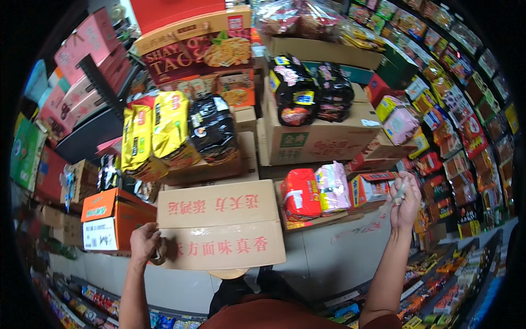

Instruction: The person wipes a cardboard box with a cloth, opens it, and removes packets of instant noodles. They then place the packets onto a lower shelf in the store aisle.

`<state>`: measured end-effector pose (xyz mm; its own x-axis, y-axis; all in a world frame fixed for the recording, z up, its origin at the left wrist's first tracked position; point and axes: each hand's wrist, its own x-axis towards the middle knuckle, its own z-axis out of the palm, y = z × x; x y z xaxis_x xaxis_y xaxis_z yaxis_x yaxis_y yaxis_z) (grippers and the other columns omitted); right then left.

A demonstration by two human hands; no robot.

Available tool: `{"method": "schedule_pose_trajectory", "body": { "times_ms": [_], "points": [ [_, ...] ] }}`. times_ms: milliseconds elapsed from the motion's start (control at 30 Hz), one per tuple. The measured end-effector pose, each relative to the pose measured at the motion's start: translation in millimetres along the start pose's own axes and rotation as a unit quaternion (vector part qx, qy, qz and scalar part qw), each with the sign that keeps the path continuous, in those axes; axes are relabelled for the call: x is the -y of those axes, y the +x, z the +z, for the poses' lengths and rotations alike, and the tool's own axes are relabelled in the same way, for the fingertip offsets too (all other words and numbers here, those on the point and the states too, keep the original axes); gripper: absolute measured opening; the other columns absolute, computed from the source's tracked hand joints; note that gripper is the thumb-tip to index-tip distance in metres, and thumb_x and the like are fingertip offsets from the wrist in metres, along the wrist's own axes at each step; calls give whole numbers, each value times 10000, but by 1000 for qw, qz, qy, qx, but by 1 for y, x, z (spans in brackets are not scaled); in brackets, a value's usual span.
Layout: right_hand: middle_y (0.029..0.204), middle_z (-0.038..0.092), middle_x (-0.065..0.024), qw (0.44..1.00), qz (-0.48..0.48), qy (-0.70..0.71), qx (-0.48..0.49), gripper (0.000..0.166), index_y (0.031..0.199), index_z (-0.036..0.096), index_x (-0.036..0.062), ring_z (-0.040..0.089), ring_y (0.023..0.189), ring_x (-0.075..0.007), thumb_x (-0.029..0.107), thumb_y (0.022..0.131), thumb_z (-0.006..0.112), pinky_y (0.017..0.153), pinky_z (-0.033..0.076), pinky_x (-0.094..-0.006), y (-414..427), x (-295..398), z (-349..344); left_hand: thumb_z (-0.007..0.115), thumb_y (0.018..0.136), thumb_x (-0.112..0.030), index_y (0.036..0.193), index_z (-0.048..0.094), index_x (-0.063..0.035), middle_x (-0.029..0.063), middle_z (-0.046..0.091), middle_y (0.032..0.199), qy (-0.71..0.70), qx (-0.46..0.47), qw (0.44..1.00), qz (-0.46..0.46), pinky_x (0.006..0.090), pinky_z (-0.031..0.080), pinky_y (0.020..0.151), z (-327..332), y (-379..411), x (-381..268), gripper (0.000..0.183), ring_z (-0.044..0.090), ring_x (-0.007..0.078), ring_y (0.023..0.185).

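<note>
In front of me sits a closed cardboard carton with red printed writing and a glossy clear strip along its middle seam. My left hand is at its left edge with curled fingers. A small dark brown thing shows below those fingers; what it is, and whether I grip it, is unclear. Raised at the right, my right hand pinches a crumpled clear plastic strip, apparently packing tape. The strip bears red print and trails down to the left, away from the carton.
Yellow noodle packs and a black pack rest on boxes behind the carton. Red and pink packs stand right of it, an orange-white box left. Snack shelves line the right; a stool shows underneath.
</note>
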<state>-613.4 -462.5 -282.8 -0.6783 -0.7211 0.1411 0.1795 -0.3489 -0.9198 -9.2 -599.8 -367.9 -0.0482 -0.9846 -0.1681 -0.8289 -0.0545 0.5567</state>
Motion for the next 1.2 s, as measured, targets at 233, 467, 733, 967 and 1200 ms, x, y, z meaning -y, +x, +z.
{"method": "schedule_pose_trajectory", "body": {
  "times_ms": [233,467,733,967,1200],
  "points": [
    [607,339,13,964,42,236,117,493,749,389,108,308,458,-77,553,959,364,359,261,-203,-23,3,97,625,861,-106,1061,652,14,112,683,896,-203,168,964,28,284,519,730,32,-39,-50,235,650,144,818],
    [794,538,-71,926,151,297,177,279,992,556,38,519,664,-165,276,892,449,545,448,-270,-98,-30,244,542,955,-171,1480,200,-74,123,600,1187,-496,388,766,128,310,446,947,57,-68,-149,634,570,157,1058],
    [1077,599,-95,933,-22,-88,347,385,1245,538,-11,572,1006,-169,9,864,590,902,445,-290,-160,-101,274,575,937,-231,1377,380,-15,42,564,1206,-651,248,712,92,242,432,893,42,-56,-122,528,520,65,1016],
    [1255,511,-102,925,133,23,356,450,1300,450,-26,486,1188,-194,188,914,538,985,403,-340,-181,-126,301,587,896,-96,1137,558,-29,41,637,985,-686,212,695,37,238,515,757,16,-43,-89,252,635,115,874],
    [1189,525,-112,948,279,-93,124,463,1278,456,30,527,1060,-208,370,964,466,883,440,-357,-201,-174,274,611,866,-69,1143,520,-33,90,637,865,-775,198,600,-8,280,536,721,-1,-37,-56,293,641,152,787]
  ]
}}
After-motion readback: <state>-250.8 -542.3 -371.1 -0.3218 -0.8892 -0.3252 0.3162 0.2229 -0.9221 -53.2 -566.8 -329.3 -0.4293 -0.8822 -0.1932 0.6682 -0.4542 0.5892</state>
